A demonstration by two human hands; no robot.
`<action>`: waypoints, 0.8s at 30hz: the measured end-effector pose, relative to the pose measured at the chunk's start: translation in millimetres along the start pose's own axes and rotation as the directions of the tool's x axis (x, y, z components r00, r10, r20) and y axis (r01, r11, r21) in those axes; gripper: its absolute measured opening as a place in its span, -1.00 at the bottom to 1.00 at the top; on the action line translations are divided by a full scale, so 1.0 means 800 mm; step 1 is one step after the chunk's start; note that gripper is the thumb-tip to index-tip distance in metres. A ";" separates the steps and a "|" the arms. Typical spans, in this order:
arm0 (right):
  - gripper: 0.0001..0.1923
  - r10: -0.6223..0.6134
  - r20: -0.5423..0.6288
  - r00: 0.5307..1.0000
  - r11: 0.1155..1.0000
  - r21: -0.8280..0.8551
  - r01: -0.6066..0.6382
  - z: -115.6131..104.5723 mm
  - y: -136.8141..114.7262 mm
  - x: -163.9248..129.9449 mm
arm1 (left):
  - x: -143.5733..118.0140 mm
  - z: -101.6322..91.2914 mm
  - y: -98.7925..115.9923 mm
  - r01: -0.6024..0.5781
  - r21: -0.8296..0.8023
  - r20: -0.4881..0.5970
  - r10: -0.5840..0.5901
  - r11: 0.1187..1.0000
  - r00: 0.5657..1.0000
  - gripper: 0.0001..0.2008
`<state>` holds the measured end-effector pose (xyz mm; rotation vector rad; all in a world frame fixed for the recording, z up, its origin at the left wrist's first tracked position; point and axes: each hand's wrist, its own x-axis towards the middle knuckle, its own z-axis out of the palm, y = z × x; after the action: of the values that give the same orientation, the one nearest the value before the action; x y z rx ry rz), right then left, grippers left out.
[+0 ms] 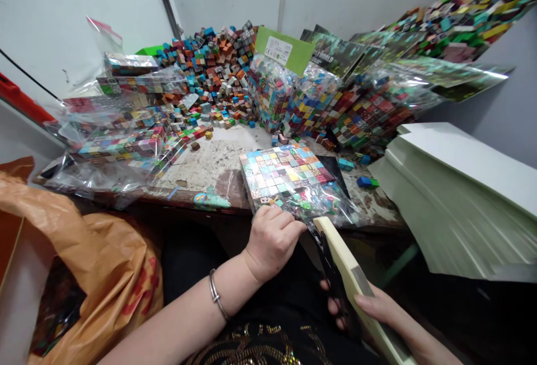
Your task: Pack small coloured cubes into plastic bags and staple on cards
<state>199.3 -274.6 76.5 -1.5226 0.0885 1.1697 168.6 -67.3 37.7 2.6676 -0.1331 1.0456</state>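
Observation:
A clear plastic bag of small colourful printed cubes (287,172) lies at the table's front edge, its cubes in flat rows with a looser part toward me. My left hand (272,239) is closed on the near end of this bag, thumb and fingers pinched together. From the lower right, my right hand (380,309) grips a long cream and black stapler (346,256), thumb on top and fingers around the underside. The stapler's tip is at the bag's near edge, close to my left fingertips. Whether its jaws touch the plastic I cannot tell.
Loose cubes (222,68) are heaped at the back. Filled bags with green header cards (283,51) stand behind the work spot; more filled bags (126,144) lie left. A stack of white card sheets (465,186) juts in at right. An orange sack (113,264) sits lower left.

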 end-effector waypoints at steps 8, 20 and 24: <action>-0.62 0.053 -0.008 0.999 0.996 0.066 -0.053 0.002 -0.001 -0.002 | 0.000 -0.003 -0.001 -0.014 0.012 0.036 0.013 1.000 0.999 -0.85; -0.62 0.030 -0.021 0.999 1.000 0.000 -0.030 0.006 -0.009 -0.001 | -0.004 -0.002 -0.005 -0.053 0.010 0.089 0.052 0.999 0.995 -0.83; -0.60 0.039 -0.040 0.998 0.998 -0.041 -0.041 0.009 -0.011 0.000 | -0.004 -0.003 -0.006 -0.083 0.037 0.125 0.078 0.996 0.989 -0.81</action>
<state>200.4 -266.0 83.9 -1.5876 0.1222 1.1796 165.3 -62.3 35.9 2.7860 -0.2483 0.9161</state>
